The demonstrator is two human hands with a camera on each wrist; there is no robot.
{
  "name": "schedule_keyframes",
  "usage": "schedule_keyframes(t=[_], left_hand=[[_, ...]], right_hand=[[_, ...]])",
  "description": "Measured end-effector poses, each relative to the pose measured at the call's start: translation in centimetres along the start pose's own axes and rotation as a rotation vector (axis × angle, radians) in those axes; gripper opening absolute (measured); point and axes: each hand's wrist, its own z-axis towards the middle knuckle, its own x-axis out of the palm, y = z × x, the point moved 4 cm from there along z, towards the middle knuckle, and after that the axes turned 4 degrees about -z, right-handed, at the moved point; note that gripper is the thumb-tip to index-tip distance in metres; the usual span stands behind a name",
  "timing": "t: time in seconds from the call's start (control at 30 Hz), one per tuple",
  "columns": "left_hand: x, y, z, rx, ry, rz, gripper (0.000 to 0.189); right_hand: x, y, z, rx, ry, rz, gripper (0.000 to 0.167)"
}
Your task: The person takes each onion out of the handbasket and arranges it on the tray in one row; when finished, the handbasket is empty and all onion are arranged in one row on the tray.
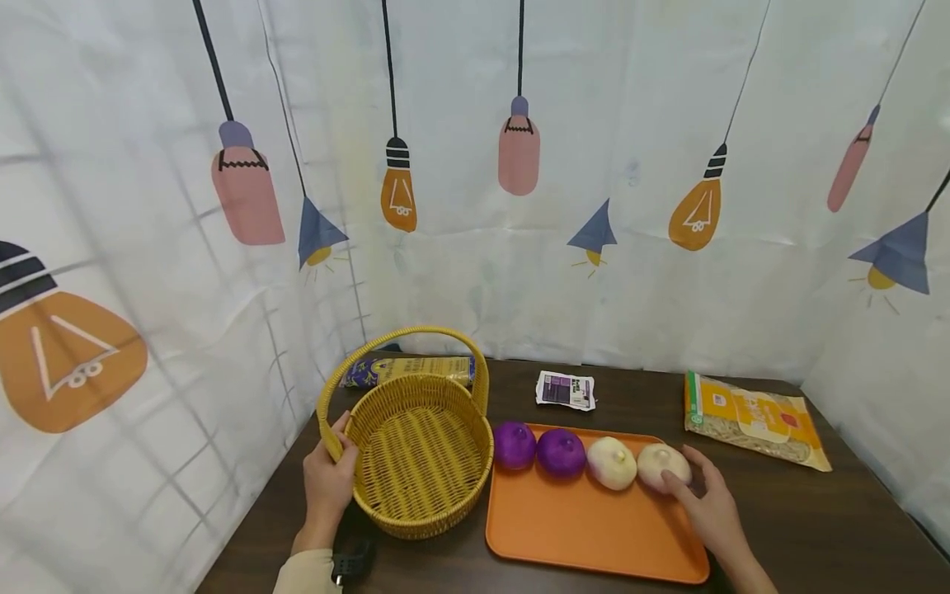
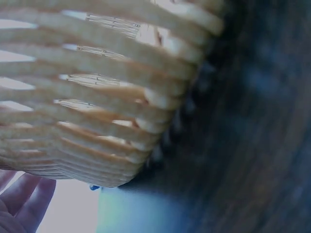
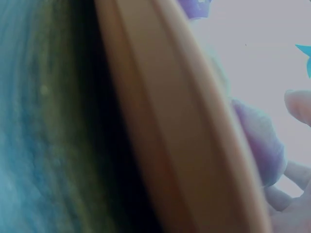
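Note:
My left hand (image 1: 329, 474) grips the left side of a yellow woven basket (image 1: 475, 503) where its tall arched handle joins the rim. Nothing lies inside the basket. In the left wrist view the weave (image 2: 97, 111) fills much of the picture, fingers (image 2: 36, 199) below it. My right hand (image 1: 711, 503) is spread around the rightmost white onion (image 1: 663, 467), thumb over its front and fingers at its right side. Purple shows on that onion (image 3: 262, 141) in the right wrist view. Beside it in a row sit another white onion (image 1: 612, 463) and two purple onions (image 1: 562, 452).
The onions lie along the back of an orange tray (image 1: 579, 528) on a dark wooden table (image 1: 638, 396). A small white-and-purple packet (image 1: 566, 390) lies behind the tray, a yellow bag (image 1: 757, 419) to its right. Behind the basket is a purple-and-yellow package (image 1: 438, 367).

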Motion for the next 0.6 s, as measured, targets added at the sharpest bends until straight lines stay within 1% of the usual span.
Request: schedule_keyframes(t=[0.07, 0.2, 0.3, 0.4, 0.47, 0.5, 0.53, 0.6], left_hand=[[-0.1, 0.0, 0.1, -0.004, -0.007, 0.005, 0.04], [-0.1, 0.0, 0.3, -0.046, 0.01, 0.0, 0.041], [0.1, 0.0, 0.2, -0.096, 0.052, -0.033, 0.038], [0.2, -0.1, -0.1, -0.145, 0.102, -0.057, 0.023], [0.0, -0.4, -0.2, -0.151, 0.12, -0.064, 0.012], [-0.2, -0.7, -0.2, -0.145, 0.118, -0.071, 0.008], [-0.4, -1.0, -0.2, -0.137, 0.116, -0.081, 0.009], [-1.0, -1.9, -0.1, -0.119, 0.097, -0.108, 0.019]], right_hand=[[-0.1, 0.0, 0.0, 0.004, -0.004, 0.005, 0.078], [-0.5, 0.2, 0.0, 0.026, -0.022, 0.013, 0.079], [-1.0, 0.5, -0.2, 0.051, -0.045, 0.039, 0.08], [-1.6, 0.9, -0.3, 0.067, -0.075, 0.062, 0.079], [-1.9, 1.2, -0.4, 0.071, -0.099, 0.051, 0.077], [-2.0, 1.3, -0.4, 0.068, -0.109, 0.042, 0.077], [-2.2, 1.5, -0.4, 0.056, -0.118, 0.037, 0.075], [-2.4, 2.0, -0.4, 0.024, -0.129, 0.016, 0.074]])
